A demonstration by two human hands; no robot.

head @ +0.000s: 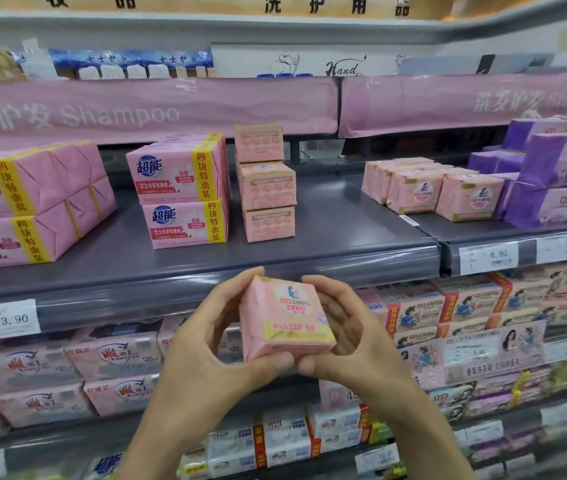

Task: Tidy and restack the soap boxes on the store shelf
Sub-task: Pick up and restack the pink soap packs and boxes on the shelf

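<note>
Soap box, small, pink, paper-wrapped (285, 320), sits between both hands, just below the front edge of the grey metal shelf (344, 237). Left hand (205, 341) grips its left side, thumb beneath; right hand (351, 337) grips the right side likewise. Printed face is up, probably to check orientation. Matching pink soap boxes (431, 192) stand above and right of the hands, the likely destination.
</note>
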